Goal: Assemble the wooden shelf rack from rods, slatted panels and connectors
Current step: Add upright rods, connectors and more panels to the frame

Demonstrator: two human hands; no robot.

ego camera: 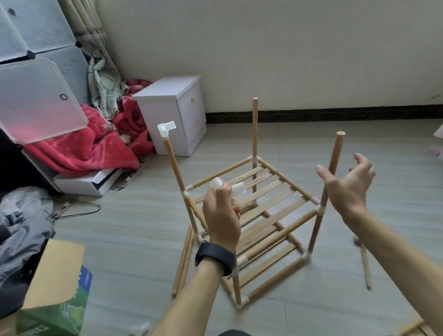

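Observation:
A part-built wooden rack [266, 191] stands on the floor with two slatted shelves and upright rods. The far-left rod carries a white connector [165, 129] on its top. The back rod [255, 128] and the right rod [334, 160] end bare. My left hand [222, 215] grips a white plastic connector [236, 187] above the near-left corner of the upper shelf. My right hand [350, 185] hovers with fingers spread and holds nothing, just beside the right rod.
Loose rods [183, 262] lean at the rack's left, and another rod [365, 265] lies on the floor at right. A spare white connector [139, 333] lies near my left arm. A cardboard box [49, 303], a white cabinet [174, 113] and red blankets [90, 148] crowd the left.

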